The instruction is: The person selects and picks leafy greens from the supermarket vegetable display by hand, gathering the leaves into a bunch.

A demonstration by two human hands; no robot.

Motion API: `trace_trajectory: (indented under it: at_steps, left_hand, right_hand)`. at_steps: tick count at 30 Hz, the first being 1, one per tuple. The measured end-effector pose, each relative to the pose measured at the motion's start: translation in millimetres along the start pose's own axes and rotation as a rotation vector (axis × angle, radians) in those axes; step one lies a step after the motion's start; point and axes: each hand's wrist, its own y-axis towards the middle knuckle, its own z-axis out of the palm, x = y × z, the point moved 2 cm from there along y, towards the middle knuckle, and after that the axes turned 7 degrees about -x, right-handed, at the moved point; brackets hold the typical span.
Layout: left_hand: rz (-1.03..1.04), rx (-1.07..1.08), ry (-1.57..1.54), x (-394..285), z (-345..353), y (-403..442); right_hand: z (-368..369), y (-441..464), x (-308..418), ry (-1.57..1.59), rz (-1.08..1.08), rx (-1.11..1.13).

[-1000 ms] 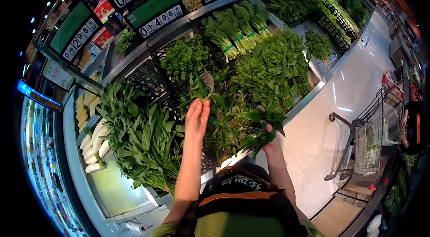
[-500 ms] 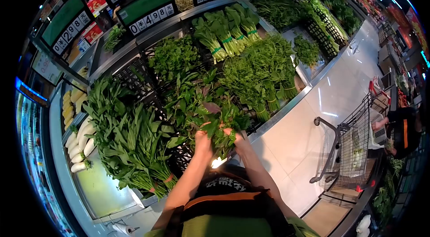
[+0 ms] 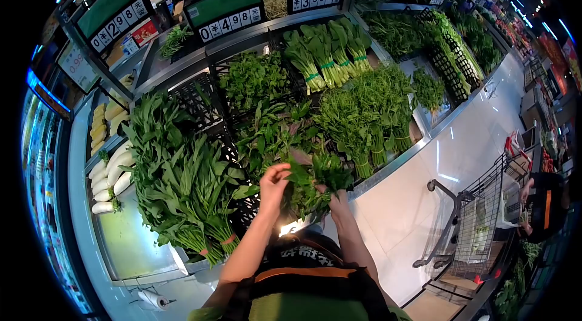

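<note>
R hand [image 3: 337, 200] grips leafy bunch [image 3: 332, 173] at near edge of blk crate [image 3: 244, 210] w/ loose greens [image 3: 267, 133], L hand [image 3: 274, 187] by bunch's leaves, fingers curled, can't tell if pinching; white radishes [image 3: 119, 166] in metal tray [image 3: 130, 245] far L.

Both arms are bare and reach out in front of the body. The left arm [image 3: 250, 238] and the right arm [image 3: 353, 231] lean in, so the two hands are near each other but do not touch. The left hand [image 3: 274, 184] is a bit farther out. Its fingers are bent, with the thumb under them, close to the fingertips. The right hand [image 3: 335, 198] is curled in a grip. Most of its fingers are hidden. Its wrist tips inward.
</note>
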Motion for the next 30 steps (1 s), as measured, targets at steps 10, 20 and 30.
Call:
trace_trajectory:
  at_steps: [10,20,30]
  left_hand:
    - [-0.193,0.355,0.225,-10.6,0.6,3.6]
    - [-0.287,0.226,-0.407,35.4,9.5,-20.2]
    - [0.183,0.034,0.106,-40.7,-17.4,52.3]
  right_hand:
    - [-1.4,-16.2,1.5,-0.97,-0.627,-0.137]
    - [-8.8,-15.1,-11.4,-0.566,-0.411,-0.12]
    - [-51.4,-12.7,-0.9,0.393,0.098,-0.328]
